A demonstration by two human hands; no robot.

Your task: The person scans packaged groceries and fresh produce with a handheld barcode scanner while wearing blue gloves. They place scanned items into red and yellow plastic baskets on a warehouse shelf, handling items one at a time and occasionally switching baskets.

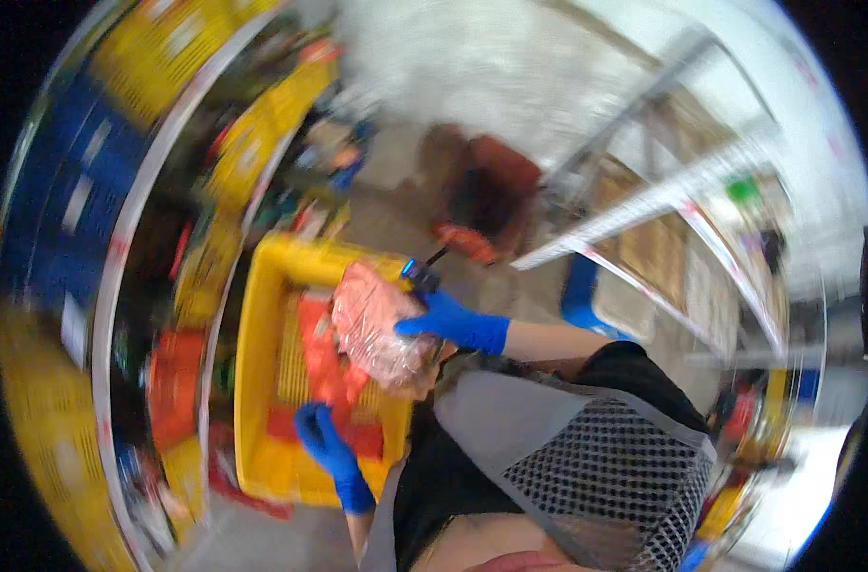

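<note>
My right hand, in a blue glove, grips the edge of a pink item in clear plastic wrap. A small dark device with a blue light sits at the fingers of this hand. The wrapped item is over a yellow plastic crate. Inside the crate lie an orange-red packet and a darker red piece. My left hand, also blue-gloved, hovers over the lower part of the crate with loosely bent fingers and nothing visible in it. Motion blur softens all details.
Shelving with yellow and blue bins runs along the left. A metal rack with cardboard boxes stands at the right. A dark red container and a blue-and-white bin are on the floor ahead.
</note>
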